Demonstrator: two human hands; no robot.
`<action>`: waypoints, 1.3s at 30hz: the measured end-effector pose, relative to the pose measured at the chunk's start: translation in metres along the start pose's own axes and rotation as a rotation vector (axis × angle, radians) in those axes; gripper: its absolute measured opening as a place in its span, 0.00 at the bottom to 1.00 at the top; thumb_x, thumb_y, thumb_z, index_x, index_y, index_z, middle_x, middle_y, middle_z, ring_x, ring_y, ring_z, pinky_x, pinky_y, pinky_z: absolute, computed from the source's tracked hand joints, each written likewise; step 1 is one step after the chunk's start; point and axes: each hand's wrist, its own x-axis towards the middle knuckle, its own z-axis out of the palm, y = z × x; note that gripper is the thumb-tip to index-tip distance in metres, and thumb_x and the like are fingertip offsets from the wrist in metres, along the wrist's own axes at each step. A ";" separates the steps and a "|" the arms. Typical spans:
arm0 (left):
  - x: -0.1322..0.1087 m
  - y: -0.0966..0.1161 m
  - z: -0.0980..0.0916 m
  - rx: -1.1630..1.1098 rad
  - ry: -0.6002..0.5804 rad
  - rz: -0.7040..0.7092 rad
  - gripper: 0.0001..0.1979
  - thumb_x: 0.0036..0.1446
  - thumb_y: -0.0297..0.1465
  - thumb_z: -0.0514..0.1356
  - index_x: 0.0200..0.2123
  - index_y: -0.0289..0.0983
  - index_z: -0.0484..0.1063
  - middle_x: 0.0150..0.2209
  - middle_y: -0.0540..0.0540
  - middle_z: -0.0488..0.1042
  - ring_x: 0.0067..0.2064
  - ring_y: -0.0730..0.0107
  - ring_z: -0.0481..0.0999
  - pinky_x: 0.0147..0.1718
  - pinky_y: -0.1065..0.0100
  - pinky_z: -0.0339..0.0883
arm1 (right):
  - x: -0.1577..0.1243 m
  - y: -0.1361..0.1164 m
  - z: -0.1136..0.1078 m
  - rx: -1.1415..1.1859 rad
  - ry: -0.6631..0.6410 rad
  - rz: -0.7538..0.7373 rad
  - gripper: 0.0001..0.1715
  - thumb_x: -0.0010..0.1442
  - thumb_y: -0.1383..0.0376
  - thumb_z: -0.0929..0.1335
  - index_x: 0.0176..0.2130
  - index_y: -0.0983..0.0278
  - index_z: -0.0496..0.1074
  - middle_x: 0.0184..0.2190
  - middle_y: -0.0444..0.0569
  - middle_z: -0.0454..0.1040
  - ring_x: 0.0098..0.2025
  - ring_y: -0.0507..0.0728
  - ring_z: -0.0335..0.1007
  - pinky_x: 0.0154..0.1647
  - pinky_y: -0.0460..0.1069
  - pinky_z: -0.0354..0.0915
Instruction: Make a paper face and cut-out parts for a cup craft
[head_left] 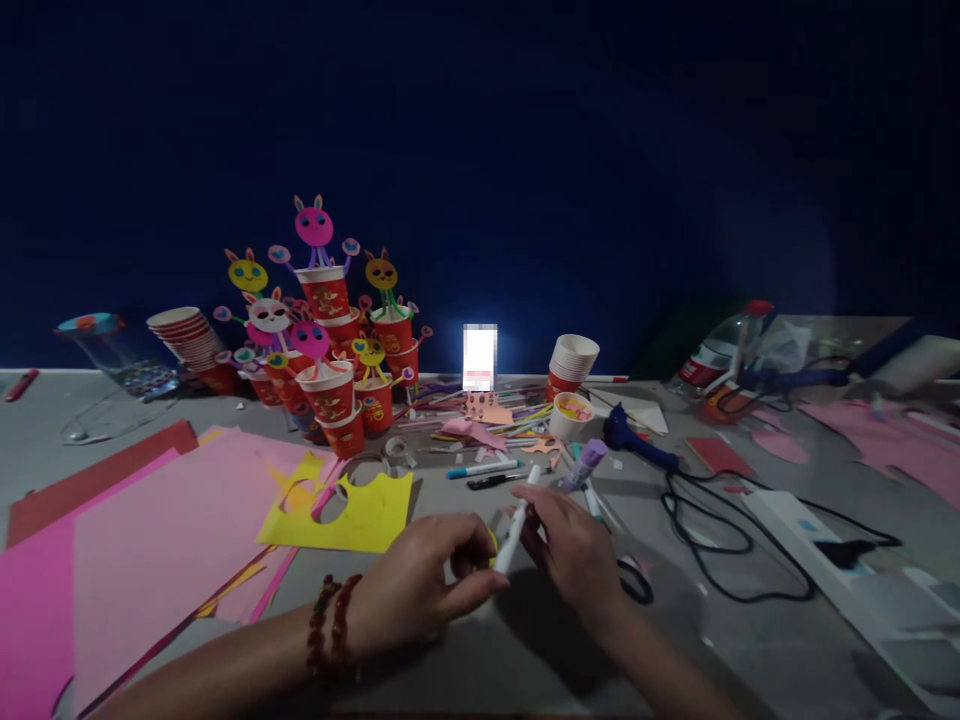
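Head view: dark blue wall (pixel 480 150) across the upper half of the frame; gray table (pixel 465 670) across the lower half. At lower left, overlapping pink sheets (pixel 165 530), with a red sheet (pixel 97 483) along their upper edge. Left of center, clustered red cups (pixel 326 295), several topped with colored animal faces (pixel 313 228). At lower center, left hand (pixel 431 570), thumb and curled fingers closed about the lower end of a white pen (pixel 515 532); to its right, right hand (pixel 574 545), fingers gripping the pen's upper part. Left of the hands, yellow sheet (pixel 367 515) with round cutouts. At right, red-capped bottle (pixel 705 365); nearer center, blue glue gun (pixel 637 440). Pen just right of center, in the lower half, slanting between both hands. Behind left fingertips, yellow scrap (pixel 493 543), mostly hidden; whether gripped, cannot tell.
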 end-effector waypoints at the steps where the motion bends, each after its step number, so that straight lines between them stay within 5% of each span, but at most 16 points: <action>1: 0.000 -0.001 -0.002 0.020 0.034 0.061 0.08 0.62 0.36 0.60 0.40 0.38 0.69 0.37 0.46 0.75 0.37 0.68 0.75 0.37 0.69 0.69 | 0.001 -0.003 0.000 0.148 -0.018 0.075 0.12 0.64 0.61 0.62 0.42 0.61 0.72 0.32 0.51 0.78 0.34 0.61 0.74 0.33 0.51 0.67; 4: 0.007 -0.012 -0.004 0.230 0.168 0.170 0.18 0.63 0.39 0.60 0.52 0.38 0.65 0.52 0.39 0.71 0.53 0.58 0.69 0.52 0.59 0.65 | 0.002 -0.012 0.004 0.620 -0.059 0.372 0.12 0.65 0.57 0.60 0.37 0.59 0.69 0.20 0.42 0.68 0.19 0.53 0.61 0.18 0.46 0.54; 8: 0.018 -0.026 0.005 0.453 0.077 0.203 0.11 0.66 0.38 0.55 0.46 0.37 0.68 0.44 0.42 0.74 0.47 0.58 0.71 0.47 0.58 0.66 | -0.002 -0.021 0.012 0.985 -0.091 0.540 0.11 0.61 0.56 0.63 0.37 0.59 0.69 0.17 0.40 0.66 0.16 0.51 0.51 0.17 0.45 0.46; 17: 0.006 -0.017 0.025 0.531 -0.130 0.117 0.10 0.68 0.32 0.49 0.37 0.36 0.67 0.33 0.45 0.74 0.34 0.62 0.71 0.38 0.62 0.63 | -0.011 -0.030 0.021 1.063 -0.028 0.569 0.08 0.52 0.60 0.71 0.25 0.61 0.73 0.16 0.40 0.62 0.16 0.49 0.51 0.16 0.45 0.43; 19: -0.008 -0.021 0.020 0.401 -0.160 0.048 0.14 0.70 0.35 0.45 0.36 0.37 0.65 0.32 0.46 0.73 0.33 0.64 0.70 0.34 0.65 0.63 | -0.008 -0.027 0.004 1.097 0.053 0.575 0.07 0.49 0.62 0.72 0.22 0.60 0.74 0.18 0.42 0.65 0.15 0.48 0.51 0.15 0.46 0.44; 23: -0.035 -0.044 0.008 0.152 -0.104 -0.157 0.22 0.72 0.36 0.36 0.29 0.38 0.60 0.26 0.50 0.68 0.27 0.70 0.68 0.28 0.71 0.61 | 0.000 -0.012 -0.036 1.128 0.490 0.492 0.04 0.47 0.63 0.72 0.23 0.60 0.73 0.13 0.37 0.60 0.14 0.46 0.50 0.16 0.42 0.52; 24: -0.039 -0.049 0.008 0.226 -0.085 -0.175 0.20 0.71 0.38 0.40 0.29 0.38 0.61 0.26 0.49 0.68 0.27 0.69 0.68 0.27 0.70 0.60 | 0.001 -0.008 -0.038 1.107 0.453 0.515 0.04 0.47 0.63 0.72 0.25 0.60 0.73 0.12 0.36 0.59 0.14 0.46 0.50 0.16 0.42 0.51; 27: -0.041 -0.057 0.014 0.429 -0.104 0.019 0.13 0.65 0.40 0.53 0.31 0.37 0.65 0.32 0.46 0.72 0.34 0.64 0.71 0.32 0.66 0.62 | 0.000 -0.001 -0.021 0.973 0.059 0.704 0.13 0.51 0.60 0.73 0.36 0.61 0.70 0.14 0.37 0.65 0.14 0.47 0.54 0.14 0.41 0.45; 30: -0.035 -0.055 0.025 0.521 -0.193 0.294 0.07 0.63 0.33 0.57 0.33 0.37 0.66 0.38 0.45 0.74 0.40 0.62 0.72 0.39 0.63 0.64 | -0.004 0.005 0.011 0.849 -0.181 0.645 0.14 0.53 0.56 0.71 0.32 0.61 0.65 0.17 0.38 0.70 0.14 0.46 0.51 0.14 0.41 0.46; 34: -0.033 -0.058 0.032 0.610 -0.165 0.420 0.06 0.64 0.32 0.56 0.40 0.35 0.69 0.45 0.42 0.75 0.48 0.59 0.71 0.45 0.59 0.65 | -0.006 0.012 0.032 0.753 -0.277 0.538 0.09 0.59 0.58 0.66 0.33 0.60 0.65 0.19 0.39 0.72 0.16 0.48 0.53 0.16 0.42 0.49; 39: -0.036 -0.069 0.031 0.570 -0.121 0.413 0.14 0.64 0.32 0.54 0.51 0.32 0.68 0.53 0.39 0.73 0.54 0.58 0.70 0.52 0.59 0.65 | -0.001 0.008 0.034 0.614 -0.293 0.380 0.04 0.59 0.62 0.65 0.34 0.61 0.67 0.21 0.40 0.72 0.22 0.52 0.63 0.23 0.45 0.58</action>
